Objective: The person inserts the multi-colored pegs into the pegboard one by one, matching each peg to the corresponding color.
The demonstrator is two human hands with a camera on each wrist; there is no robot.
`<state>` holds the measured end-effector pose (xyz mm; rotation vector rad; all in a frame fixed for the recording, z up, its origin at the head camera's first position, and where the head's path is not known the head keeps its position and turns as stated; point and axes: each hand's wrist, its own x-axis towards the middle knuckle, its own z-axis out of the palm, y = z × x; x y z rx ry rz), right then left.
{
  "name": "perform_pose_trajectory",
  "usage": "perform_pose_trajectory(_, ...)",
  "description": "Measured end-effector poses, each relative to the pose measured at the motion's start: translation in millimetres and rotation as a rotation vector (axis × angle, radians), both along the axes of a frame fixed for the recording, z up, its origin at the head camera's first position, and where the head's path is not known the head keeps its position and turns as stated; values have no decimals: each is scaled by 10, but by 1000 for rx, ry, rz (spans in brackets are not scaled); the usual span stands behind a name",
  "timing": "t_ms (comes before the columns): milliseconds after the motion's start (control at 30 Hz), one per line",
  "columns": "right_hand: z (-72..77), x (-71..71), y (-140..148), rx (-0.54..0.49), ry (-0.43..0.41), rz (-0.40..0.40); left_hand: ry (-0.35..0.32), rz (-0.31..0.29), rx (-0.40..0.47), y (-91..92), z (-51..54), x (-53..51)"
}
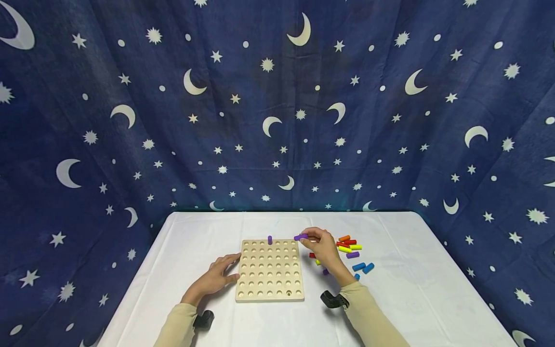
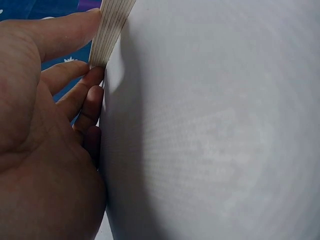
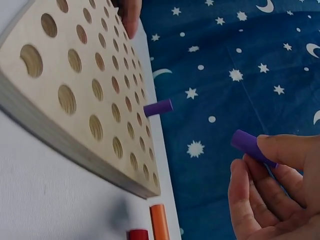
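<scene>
Two hands share the work in the head view. The left hand (image 1: 214, 278) lies spread against the near-left side of the pegboard (image 1: 265, 288), thumb and fingertips touching its edge without gripping it, presumably so that the board does not slide on the white cloth (image 1: 260, 323). The right hand (image 1: 323, 248) pinches a purple peg (image 1: 297, 237) by the board's far right corner, its free end aimed leftward. Another peg, the standing purple one (image 1: 270, 239), sits upright about midway along the far row. Loose pegs, among them a blue peg (image 1: 358, 266) and an orange peg (image 1: 344, 238), lie scattered right of the board, a spot that seems chosen for easy reach by that hand.

From the left wrist, the thumb (image 2: 70, 32) rests at the board's layered side, the other fingers loosely extended beside it; this looks like light bracing.

From the right wrist, thumb and fingers close on one end of the peg, leaving the other end exposed, which likely keeps the fingertips out of the way. The remaining fingers curl loosely and appear to hold nothing else.
</scene>
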<state>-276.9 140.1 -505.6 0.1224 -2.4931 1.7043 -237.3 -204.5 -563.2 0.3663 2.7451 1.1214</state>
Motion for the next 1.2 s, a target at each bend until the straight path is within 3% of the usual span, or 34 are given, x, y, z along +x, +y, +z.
perform_pose_trajectory(200, -29, -24, -110, -88, 17, 71, -25, 14, 2, -1, -6, -22)
perform_pose_trajectory(400, -63, -67, -224, -113, 19, 74, -42, 30, 1, 4, -22, -33)
perform_pose_trajectory(600, -157, -140, -338, -42, 57, 36, -22, 9, -5, -7, -25, -29)
perform_pose_trajectory(1200, -318, -324, -627, 42, 91, 84, -37, 5, 11, -6, -8, -22)
